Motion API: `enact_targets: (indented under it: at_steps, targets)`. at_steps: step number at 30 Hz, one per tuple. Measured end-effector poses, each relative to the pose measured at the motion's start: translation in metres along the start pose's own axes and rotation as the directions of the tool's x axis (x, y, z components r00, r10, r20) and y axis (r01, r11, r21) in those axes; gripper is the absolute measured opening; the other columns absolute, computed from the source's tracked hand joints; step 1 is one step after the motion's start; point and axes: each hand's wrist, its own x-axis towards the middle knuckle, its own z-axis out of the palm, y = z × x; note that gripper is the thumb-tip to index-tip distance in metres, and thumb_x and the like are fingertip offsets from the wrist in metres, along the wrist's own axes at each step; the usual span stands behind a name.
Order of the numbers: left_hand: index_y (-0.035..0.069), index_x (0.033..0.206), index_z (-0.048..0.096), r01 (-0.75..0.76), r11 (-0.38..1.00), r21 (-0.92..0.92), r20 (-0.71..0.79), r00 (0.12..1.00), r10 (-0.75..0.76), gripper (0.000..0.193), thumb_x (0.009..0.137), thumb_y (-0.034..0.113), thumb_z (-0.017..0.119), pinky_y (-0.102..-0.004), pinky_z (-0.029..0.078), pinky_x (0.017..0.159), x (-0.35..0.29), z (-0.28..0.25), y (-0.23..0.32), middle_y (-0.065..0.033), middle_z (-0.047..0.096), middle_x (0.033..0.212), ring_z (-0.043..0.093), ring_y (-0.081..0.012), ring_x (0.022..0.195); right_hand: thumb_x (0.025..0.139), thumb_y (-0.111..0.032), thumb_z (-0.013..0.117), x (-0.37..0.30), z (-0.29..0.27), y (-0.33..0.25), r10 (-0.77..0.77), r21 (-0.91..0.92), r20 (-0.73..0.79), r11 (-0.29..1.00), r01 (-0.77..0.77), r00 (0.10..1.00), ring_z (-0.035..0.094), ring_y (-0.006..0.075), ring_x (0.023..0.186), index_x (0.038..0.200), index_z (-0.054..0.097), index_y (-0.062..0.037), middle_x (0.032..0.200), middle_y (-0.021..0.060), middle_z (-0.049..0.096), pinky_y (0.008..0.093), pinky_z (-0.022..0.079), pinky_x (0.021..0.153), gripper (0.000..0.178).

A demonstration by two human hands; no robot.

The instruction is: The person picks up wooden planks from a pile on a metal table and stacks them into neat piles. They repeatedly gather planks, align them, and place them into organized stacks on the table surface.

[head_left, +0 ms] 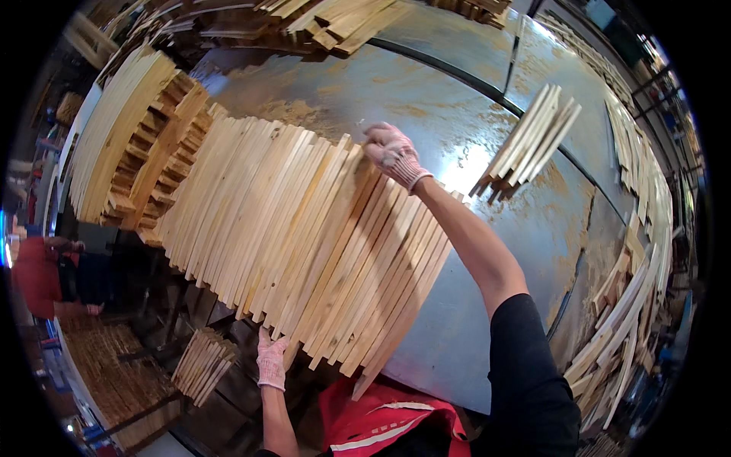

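Note:
A long row of pale wooden strips (251,206) lies side by side across the metal table, their near ends overhanging its edge. My left hand (272,359), in a pink knit glove, is closed at these near ends, with its fingers around the end of one wooden strip. At the far ends of the row is my right hand (391,154), gloved alike, with its fingers curled in. Whatever lies inside those right fingers is hidden. My right forearm passes over the right end of the row, and a shadow falls across the strips there.
Stacked boards (126,129) stand at the left end of the row. A small bundle of strips (529,141) rests on the sawdust-strewn metal table (449,305). Loose thin offcuts (617,335) pile up at right; more boards (358,23) lie at the back. A person in red (38,274) is at far left.

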Motion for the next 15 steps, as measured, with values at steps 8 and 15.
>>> enact_targets:
  at_steps: [8,15]
  targets:
    - [0.003,0.158,0.03,0.007,0.989,-0.15,0.041,0.999,-0.001,0.083,0.085,0.001,0.068,-0.0314,0.055,0.082,-0.015,-0.018,0.01,-0.0099,0.067,0.105,0.066,-0.0187,0.091,0.081,-0.032,0.083,-0.171,0.118,-0.08,0.186,0.839,0.108,0.51,-0.19,0.977,0.029,0.0327,0.151,0.16,0.02,-0.0025,0.165,0.0227,0.024,0.0439,0.032,0.122,0.105]
    - [0.001,0.143,0.049,-0.05,0.992,0.117,0.006,0.999,0.05,0.057,0.088,0.004,0.067,-0.0317,0.056,0.081,-0.035,-0.02,0.048,-0.0088,0.066,0.106,0.066,-0.0174,0.092,0.088,-0.028,0.079,-0.194,0.156,-0.106,0.114,0.865,0.316,0.373,-0.336,0.942,0.063,0.0218,0.115,0.14,0.054,0.0009,0.122,0.0122,0.067,0.0376,0.049,0.105,0.064]
